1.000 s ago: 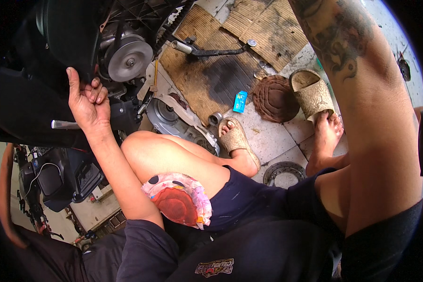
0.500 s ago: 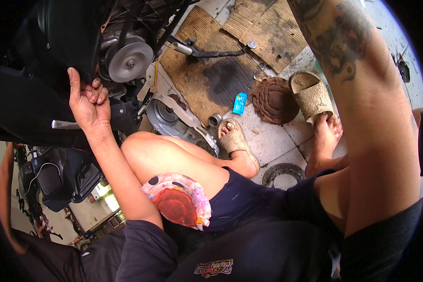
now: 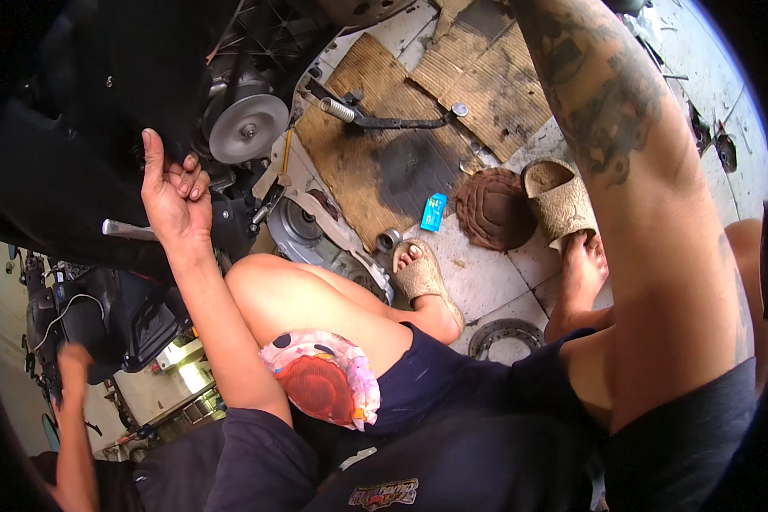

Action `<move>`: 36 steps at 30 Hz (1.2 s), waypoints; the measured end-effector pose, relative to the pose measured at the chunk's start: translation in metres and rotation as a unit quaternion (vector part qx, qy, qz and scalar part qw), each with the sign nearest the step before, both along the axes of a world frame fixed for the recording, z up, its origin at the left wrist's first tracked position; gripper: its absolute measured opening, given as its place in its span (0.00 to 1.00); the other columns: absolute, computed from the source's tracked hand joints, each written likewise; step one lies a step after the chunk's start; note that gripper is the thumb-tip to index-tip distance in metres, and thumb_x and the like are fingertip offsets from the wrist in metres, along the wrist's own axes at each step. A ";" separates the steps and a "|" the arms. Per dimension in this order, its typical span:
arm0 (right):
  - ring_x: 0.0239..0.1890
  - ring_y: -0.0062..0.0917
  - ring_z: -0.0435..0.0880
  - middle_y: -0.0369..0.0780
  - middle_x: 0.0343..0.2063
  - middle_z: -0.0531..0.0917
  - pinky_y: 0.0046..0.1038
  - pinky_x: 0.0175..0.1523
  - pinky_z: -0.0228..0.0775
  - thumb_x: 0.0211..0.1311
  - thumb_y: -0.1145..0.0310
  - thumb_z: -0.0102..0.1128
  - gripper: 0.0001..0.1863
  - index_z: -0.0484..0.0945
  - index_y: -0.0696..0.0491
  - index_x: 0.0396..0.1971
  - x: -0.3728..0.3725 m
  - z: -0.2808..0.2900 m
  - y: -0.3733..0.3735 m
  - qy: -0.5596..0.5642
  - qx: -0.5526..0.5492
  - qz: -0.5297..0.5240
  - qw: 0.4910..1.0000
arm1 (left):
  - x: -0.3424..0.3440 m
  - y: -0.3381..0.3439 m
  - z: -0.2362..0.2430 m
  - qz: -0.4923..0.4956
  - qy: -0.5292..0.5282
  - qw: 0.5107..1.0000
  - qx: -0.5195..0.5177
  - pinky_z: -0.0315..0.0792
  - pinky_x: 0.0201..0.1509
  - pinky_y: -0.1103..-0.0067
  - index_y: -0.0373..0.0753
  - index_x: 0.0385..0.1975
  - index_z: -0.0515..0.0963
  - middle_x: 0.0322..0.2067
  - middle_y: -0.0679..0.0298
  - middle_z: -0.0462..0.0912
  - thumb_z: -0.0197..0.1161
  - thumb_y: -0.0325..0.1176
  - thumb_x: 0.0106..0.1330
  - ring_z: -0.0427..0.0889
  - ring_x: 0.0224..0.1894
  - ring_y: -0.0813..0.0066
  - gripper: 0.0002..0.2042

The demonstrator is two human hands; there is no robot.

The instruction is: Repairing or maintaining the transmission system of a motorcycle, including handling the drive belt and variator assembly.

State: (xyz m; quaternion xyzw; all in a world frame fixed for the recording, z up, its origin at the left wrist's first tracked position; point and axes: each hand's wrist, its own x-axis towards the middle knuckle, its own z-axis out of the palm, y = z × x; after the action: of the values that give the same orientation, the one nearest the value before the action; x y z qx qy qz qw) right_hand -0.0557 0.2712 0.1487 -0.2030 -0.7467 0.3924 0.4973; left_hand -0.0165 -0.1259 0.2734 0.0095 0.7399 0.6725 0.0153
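Observation:
My left hand [image 3: 177,196] is raised beside the dark underside of a motor scooter [image 3: 85,145], palm facing me. Its thumb sticks up and the fingers are loosely curled, with nothing visible in them. A flat silver bar [image 3: 128,229] juts out beside the wrist. Just right of the fingers is a round grey metal pulley [image 3: 249,130] on the exposed engine. My right forearm [image 3: 606,111], tattooed, reaches up past the top edge, and its hand is out of view. A pink cloth pad with a red mesh centre [image 3: 320,384] rests on my left thigh.
Stained cardboard [image 3: 384,128] lies on the tiles under a stand with a spring [image 3: 392,121]. Nearby are a grey engine cover [image 3: 303,226], a blue packet [image 3: 433,212], a brown round mat [image 3: 497,209] and a metal ring [image 3: 505,341]. Another person's hand [image 3: 75,363] is at left.
The view has shifted slightly, so the scooter and floor sit a little differently. The other person's hand has come into sight at left, blurred. My left hand keeps much the same pose.

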 end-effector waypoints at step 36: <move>0.35 0.42 0.87 0.51 0.26 0.85 0.40 0.40 0.77 0.54 0.61 0.68 0.16 0.80 0.59 0.34 0.023 0.027 -0.008 -0.076 -0.132 0.068 0.986 | 0.016 0.015 0.005 0.061 -0.028 0.997 -0.031 0.54 0.16 0.88 0.49 0.09 0.59 0.07 0.73 0.55 0.66 0.48 0.66 0.68 0.18 0.84 0.27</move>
State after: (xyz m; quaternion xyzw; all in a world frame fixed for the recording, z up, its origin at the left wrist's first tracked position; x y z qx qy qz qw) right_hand -0.0325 0.2630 0.1761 -0.2449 -0.7358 0.5039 0.3805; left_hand -0.0002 -0.1111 0.2782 -0.0552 0.7588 0.6490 -0.0050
